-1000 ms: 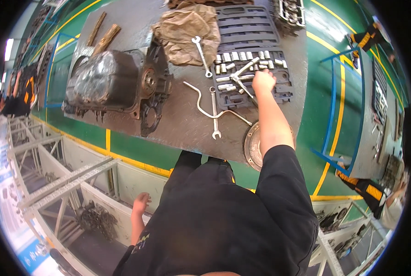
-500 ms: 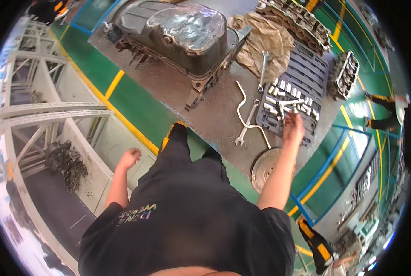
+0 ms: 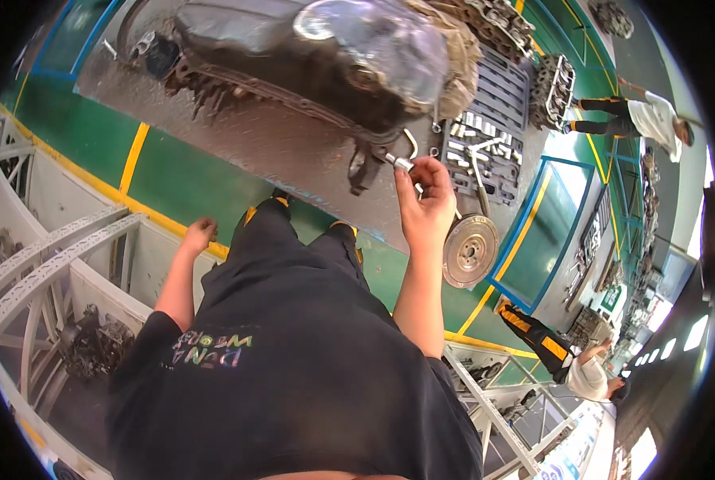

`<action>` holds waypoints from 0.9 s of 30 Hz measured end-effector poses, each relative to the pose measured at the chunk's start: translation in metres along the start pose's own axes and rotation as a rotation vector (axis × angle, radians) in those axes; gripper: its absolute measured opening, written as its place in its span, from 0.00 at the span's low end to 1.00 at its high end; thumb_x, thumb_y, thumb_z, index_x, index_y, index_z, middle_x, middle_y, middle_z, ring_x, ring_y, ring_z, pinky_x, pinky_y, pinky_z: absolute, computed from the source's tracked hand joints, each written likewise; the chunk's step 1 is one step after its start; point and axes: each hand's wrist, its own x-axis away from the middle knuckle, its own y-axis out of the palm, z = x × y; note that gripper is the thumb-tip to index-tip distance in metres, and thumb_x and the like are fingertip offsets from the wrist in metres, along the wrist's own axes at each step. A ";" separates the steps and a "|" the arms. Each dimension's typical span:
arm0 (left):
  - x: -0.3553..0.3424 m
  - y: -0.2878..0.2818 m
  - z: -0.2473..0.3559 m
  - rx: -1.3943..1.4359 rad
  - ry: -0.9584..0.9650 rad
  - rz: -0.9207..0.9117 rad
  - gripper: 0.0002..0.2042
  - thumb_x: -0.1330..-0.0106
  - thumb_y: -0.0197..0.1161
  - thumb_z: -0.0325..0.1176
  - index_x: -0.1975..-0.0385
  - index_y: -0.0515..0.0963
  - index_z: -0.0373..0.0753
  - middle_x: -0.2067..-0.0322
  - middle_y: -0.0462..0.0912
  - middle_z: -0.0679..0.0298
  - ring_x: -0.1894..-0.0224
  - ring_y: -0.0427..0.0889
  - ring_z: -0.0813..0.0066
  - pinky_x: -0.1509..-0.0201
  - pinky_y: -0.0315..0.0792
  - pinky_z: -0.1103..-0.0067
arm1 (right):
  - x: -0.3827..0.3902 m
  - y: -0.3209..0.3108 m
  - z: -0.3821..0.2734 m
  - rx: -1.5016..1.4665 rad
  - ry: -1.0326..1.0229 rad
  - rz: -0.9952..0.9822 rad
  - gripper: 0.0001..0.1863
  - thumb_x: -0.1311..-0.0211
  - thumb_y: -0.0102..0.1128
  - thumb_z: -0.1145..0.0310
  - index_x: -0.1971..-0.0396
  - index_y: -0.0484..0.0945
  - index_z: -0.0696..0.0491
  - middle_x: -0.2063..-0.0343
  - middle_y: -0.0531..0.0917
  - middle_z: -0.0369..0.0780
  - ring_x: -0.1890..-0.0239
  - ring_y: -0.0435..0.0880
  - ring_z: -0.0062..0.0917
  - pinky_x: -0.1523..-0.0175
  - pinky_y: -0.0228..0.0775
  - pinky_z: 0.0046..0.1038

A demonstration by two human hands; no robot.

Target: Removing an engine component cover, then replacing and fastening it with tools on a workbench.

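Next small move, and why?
Probably offer the silver socket-like piece up to the dark bracket on the engine to check fit: the right hand already pinches it, and in this view it appears right beside that bracket, though depth is hard to judge.

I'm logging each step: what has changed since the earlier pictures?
The right hand has moved left from the socket case and now pinches a small silver socket near the engine. The left hand still hangs empty; the flywheel stays put.
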 end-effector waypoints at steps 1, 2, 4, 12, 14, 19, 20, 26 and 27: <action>-0.001 -0.009 -0.017 0.008 -0.013 -0.005 0.13 0.33 0.55 0.39 0.58 0.77 0.35 0.67 0.83 0.62 0.72 0.82 0.74 0.71 0.72 0.79 | -0.002 0.016 0.003 0.101 -0.043 0.050 0.11 0.45 0.66 0.77 0.61 0.77 0.60 0.73 0.82 0.38 0.71 0.78 0.18 0.62 0.70 0.20; 0.000 -0.017 -0.035 -0.021 -0.093 -0.026 0.14 0.34 0.55 0.40 0.58 0.77 0.36 0.67 0.83 0.61 0.72 0.82 0.72 0.72 0.73 0.78 | -0.003 0.030 0.004 0.228 -0.103 0.070 0.12 0.45 0.66 0.76 0.61 0.78 0.60 0.73 0.82 0.39 0.72 0.79 0.21 0.62 0.70 0.22; 0.000 -0.031 -0.065 -0.005 -0.242 -0.077 0.15 0.35 0.55 0.42 0.58 0.77 0.37 0.64 0.84 0.58 0.70 0.83 0.66 0.70 0.75 0.73 | -0.012 0.055 0.013 0.420 -0.288 0.134 0.13 0.46 0.65 0.75 0.60 0.79 0.60 0.72 0.82 0.44 0.73 0.81 0.31 0.63 0.72 0.29; 0.004 -0.062 -0.098 0.258 -0.335 -0.016 0.17 0.35 0.54 0.43 0.55 0.75 0.38 0.62 0.83 0.59 0.64 0.82 0.67 0.62 0.75 0.70 | -0.024 0.099 0.019 0.728 -0.434 0.253 0.09 0.46 0.68 0.73 0.64 0.82 0.58 0.68 0.84 0.46 0.67 0.82 0.40 0.59 0.74 0.36; 0.000 -0.060 -0.095 0.285 -0.322 -0.026 0.17 0.34 0.54 0.44 0.54 0.75 0.37 0.62 0.83 0.59 0.64 0.82 0.67 0.62 0.75 0.70 | -0.027 0.103 0.018 0.755 -0.490 0.254 0.09 0.47 0.67 0.73 0.65 0.83 0.57 0.68 0.84 0.44 0.66 0.82 0.39 0.59 0.73 0.36; -0.011 -0.051 -0.089 0.319 -0.300 -0.063 0.18 0.33 0.52 0.44 0.53 0.75 0.37 0.62 0.82 0.59 0.65 0.82 0.68 0.63 0.74 0.71 | -0.023 0.103 0.016 0.818 -0.509 0.288 0.09 0.48 0.70 0.72 0.65 0.84 0.53 0.67 0.83 0.41 0.67 0.81 0.35 0.60 0.73 0.33; -0.012 -0.049 -0.088 0.323 -0.292 -0.077 0.18 0.33 0.52 0.44 0.53 0.75 0.37 0.62 0.82 0.59 0.65 0.82 0.68 0.63 0.74 0.71 | -0.022 0.103 0.014 0.810 -0.497 0.291 0.09 0.48 0.69 0.73 0.65 0.85 0.52 0.67 0.82 0.40 0.68 0.82 0.34 0.63 0.74 0.32; -0.017 -0.045 -0.087 0.339 -0.287 -0.096 0.18 0.33 0.51 0.42 0.52 0.75 0.36 0.63 0.82 0.60 0.66 0.82 0.69 0.64 0.74 0.73 | -0.018 0.102 0.009 0.790 -0.413 0.253 0.10 0.47 0.69 0.74 0.63 0.84 0.53 0.68 0.82 0.41 0.69 0.83 0.34 0.65 0.75 0.31; -0.017 -0.046 -0.087 0.330 -0.287 -0.091 0.17 0.33 0.51 0.42 0.52 0.75 0.36 0.63 0.82 0.60 0.66 0.82 0.70 0.64 0.74 0.73 | -0.018 0.101 0.010 0.791 -0.415 0.251 0.10 0.47 0.69 0.74 0.63 0.84 0.53 0.68 0.82 0.41 0.69 0.83 0.34 0.65 0.75 0.31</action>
